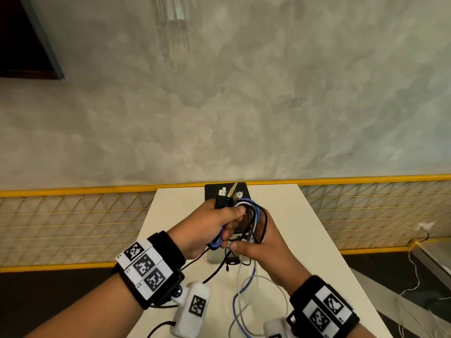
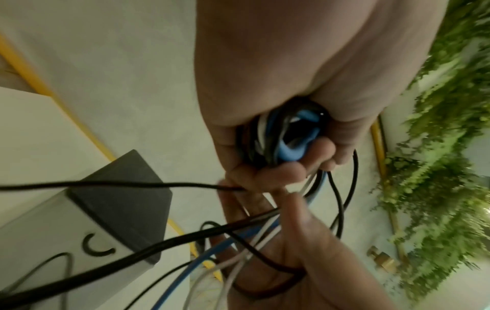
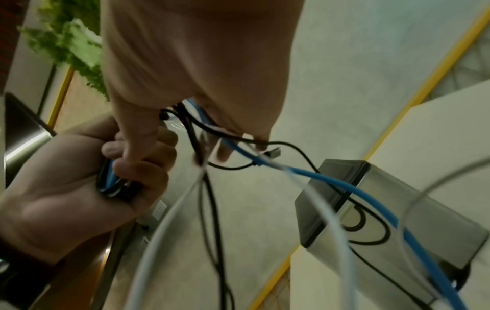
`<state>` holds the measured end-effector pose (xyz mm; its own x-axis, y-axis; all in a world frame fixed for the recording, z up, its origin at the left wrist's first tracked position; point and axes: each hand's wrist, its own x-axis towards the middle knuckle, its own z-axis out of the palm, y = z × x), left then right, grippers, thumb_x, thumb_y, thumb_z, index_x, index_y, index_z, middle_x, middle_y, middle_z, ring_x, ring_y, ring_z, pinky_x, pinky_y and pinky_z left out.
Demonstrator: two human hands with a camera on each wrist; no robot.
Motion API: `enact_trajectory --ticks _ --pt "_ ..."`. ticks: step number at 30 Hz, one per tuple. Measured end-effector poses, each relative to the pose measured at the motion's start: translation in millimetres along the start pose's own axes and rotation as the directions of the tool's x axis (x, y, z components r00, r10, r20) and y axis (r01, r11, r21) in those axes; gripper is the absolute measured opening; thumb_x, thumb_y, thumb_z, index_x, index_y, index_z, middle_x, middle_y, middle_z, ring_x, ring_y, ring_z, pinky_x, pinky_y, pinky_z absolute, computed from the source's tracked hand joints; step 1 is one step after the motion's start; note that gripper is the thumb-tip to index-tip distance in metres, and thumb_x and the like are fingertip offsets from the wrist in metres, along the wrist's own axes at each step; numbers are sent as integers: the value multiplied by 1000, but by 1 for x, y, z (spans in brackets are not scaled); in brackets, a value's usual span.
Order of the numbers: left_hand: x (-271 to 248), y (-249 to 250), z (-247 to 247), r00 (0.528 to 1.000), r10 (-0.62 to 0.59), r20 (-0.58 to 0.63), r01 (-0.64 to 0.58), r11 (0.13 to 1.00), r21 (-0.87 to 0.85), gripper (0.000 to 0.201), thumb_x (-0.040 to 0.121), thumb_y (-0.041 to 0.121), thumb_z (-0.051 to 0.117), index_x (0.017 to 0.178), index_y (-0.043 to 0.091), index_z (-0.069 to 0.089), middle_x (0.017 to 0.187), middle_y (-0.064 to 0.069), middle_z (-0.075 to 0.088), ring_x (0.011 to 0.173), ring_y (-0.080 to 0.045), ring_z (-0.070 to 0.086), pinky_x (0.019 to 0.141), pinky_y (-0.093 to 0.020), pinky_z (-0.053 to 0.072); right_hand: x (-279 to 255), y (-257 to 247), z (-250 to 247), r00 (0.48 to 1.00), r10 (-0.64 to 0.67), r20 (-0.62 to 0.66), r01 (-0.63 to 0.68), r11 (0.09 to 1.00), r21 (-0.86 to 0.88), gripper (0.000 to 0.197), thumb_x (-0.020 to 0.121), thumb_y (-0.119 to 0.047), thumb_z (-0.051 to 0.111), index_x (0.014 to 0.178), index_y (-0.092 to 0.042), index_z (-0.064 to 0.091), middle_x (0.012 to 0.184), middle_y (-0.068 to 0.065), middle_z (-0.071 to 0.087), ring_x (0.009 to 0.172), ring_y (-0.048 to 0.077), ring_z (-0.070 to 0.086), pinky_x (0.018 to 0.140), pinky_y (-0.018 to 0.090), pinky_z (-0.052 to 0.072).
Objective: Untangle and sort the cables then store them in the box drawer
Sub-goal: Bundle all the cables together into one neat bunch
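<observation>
A bundle of blue, white and black cables (image 1: pixel 246 211) is up above the white table (image 1: pixel 305 228). My left hand (image 1: pixel 227 223) grips the folded bundle in its fist, and several plugs (image 1: pixel 225 193) stick up out of it. In the left wrist view the coiled cables (image 2: pixel 281 142) fill that fist. My right hand (image 1: pixel 246 242) sits just below and to the right, pinching loose strands between thumb and fingers; in the right wrist view the blue cable (image 3: pixel 331 184) runs out from those fingers. The grey box drawer (image 1: pixel 213 257) with a black top (image 1: pixel 211 191) stands behind the hands, mostly hidden.
Loose cable lengths (image 1: pixel 244 296) trail down onto the table near its front edge. A yellow mesh railing (image 1: pixel 73 215) runs behind the table, with a grey floor beyond. A white cable (image 1: pixel 415 272) lies on the floor at the right.
</observation>
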<state>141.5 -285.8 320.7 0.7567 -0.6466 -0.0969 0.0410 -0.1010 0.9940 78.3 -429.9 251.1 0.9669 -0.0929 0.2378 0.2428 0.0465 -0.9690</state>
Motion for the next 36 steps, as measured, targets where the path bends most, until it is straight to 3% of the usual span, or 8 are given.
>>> enact_trajectory --ticks 4,7,15,19,22,27,32,36 --pt "7 24 -4 992 79 -99 -88 993 -85 31 98 15 53 67 16 54 53 2 36 43 -13 32 46 -26 29 3 -9 3 996 84 27 -88 983 162 17 70 1 71 80 -9 61 68 14 62 56 27 64 62 36 51" --pt "15 34 -17 977 107 -186 -136 979 -152 31 98 15 53 67 17 52 54 3 36 42 -10 31 42 -22 30 0 -1 -4 991 131 31 -134 984 117 3 81 -13 61 83 -14 58 53 -1 49 41 17 50 68 43 49" --pt "12 -21 10 948 115 -298 -149 984 -94 19 96 24 60 83 10 58 58 -1 52 49 -13 50 48 -26 45 1 3 13 968 -125 -218 33 924 -380 46 93 -29 47 139 -27 47 120 -12 67 106 0 63 88 19 51" --pt "11 -32 22 978 82 -190 -122 970 -209 14 86 28 70 94 17 66 77 1 70 77 -15 68 71 -32 53 -6 1 25 988 -82 -132 -16 788 -615 42 101 -25 41 142 -31 36 114 -3 69 90 6 66 73 17 52" --pt "13 -31 23 982 -17 -187 -36 960 -279 8 90 22 69 84 21 65 66 5 66 70 -14 64 67 -31 51 -14 3 29 998 -60 -35 6 580 -815 52 101 -24 35 151 -25 19 109 5 69 86 23 67 69 39 54" --pt "22 -34 20 949 -154 -276 28 911 -412 15 83 0 71 97 -1 68 83 -14 69 78 -24 70 67 -32 57 -25 11 31 999 33 40 26 345 -938 71 97 -19 37 155 -18 -4 120 7 55 75 25 55 59 34 39" --pt "27 -29 24 947 -122 -299 -43 870 -491 11 90 -1 62 97 -5 69 83 -13 78 76 -23 76 70 -37 62 -26 17 27 998 -68 -8 38 646 -762 78 90 -10 46 152 -39 8 102 -5 61 69 13 55 58 25 42" --pt "31 -28 20 933 -138 -332 -76 827 -558 10 93 6 62 89 -1 67 70 -9 73 65 -22 72 73 -42 61 -21 30 14 975 31 -220 -130 882 -453 46 78 -7 62 104 -41 44 65 -6 60 54 5 50 55 24 42"
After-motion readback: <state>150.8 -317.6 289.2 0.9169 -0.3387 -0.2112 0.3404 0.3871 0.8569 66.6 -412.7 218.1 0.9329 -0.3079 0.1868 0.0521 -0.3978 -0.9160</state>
